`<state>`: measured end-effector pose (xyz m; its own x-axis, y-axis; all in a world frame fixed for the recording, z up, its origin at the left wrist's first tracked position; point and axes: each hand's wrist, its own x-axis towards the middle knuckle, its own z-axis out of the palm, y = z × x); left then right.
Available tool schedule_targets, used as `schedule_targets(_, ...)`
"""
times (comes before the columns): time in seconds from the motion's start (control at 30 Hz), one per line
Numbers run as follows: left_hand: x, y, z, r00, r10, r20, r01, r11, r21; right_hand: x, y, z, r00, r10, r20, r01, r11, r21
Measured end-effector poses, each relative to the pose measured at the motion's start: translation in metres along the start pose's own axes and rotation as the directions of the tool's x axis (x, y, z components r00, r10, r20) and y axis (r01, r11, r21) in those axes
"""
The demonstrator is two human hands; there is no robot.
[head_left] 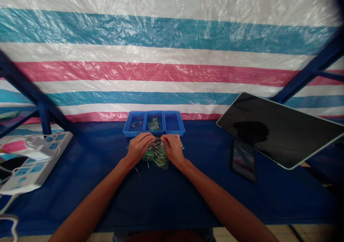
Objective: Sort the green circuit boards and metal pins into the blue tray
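My left hand (140,146) and my right hand (173,148) are close together at the middle of the table, fingertips pinched over a heap. What sits between their fingertips is too small to make out. Below them lies a pile of slim metal pieces (154,148), looking like screws or small bits, on top of green plastic packets (161,160). A thin metal piece (138,173) lies apart on the table to the left. Just beyond my hands, a blue three-compartment tray (154,133) has several metal pieces (137,124) on the left, green packets (154,124) in the middle, and nothing visible on the right.
A white power strip (51,159) with cables and a white plug adapter (40,152) lies at the left. On the right are a black phone (243,160) and a dark-screened flat panel (285,131). A striped plastic sheet (172,70) hangs behind the blue table (166,202).
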<state>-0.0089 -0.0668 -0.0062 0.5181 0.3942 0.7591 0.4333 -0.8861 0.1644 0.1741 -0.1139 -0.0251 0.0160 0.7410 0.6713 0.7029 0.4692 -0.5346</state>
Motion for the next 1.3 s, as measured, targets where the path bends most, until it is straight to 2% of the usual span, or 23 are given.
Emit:
schedule_targets(0.37,-0.0023,-0.0014,0.0016,0.998,-0.069,0.006,0.069,0.998,-0.003,-0.0014,0.0005,-0.0004,0.999,-0.03,-0.017,0.03,0.999,-0.012)
schedule_targets(0.53,-0.0027,0.0003,0.0014,0.998,-0.066,0.017,0.066,0.998,-0.021,-0.0018,0.0005,-0.0002,0.999,-0.047,-0.023,0.047,0.999,-0.008)
schedule_targets(0.73,-0.0009,0.002,0.001,0.999,-0.045,-0.027,0.045,0.999,-0.024,-0.0007,-0.0005,-0.001,0.998,-0.063,-0.025,0.063,0.998,0.005)
schedule_targets(1.13,-0.0021,0.0009,-0.0007,0.998,-0.069,0.009,0.069,0.997,-0.038,-0.0011,-0.0008,-0.0006,0.999,-0.051,-0.019,0.051,0.999,-0.008)
schedule_targets(1.3,0.001,0.0024,-0.0031,0.998,-0.059,-0.031,0.057,0.997,-0.053,-0.0016,0.0005,-0.0002,0.998,-0.053,-0.015,0.053,0.999,-0.009)
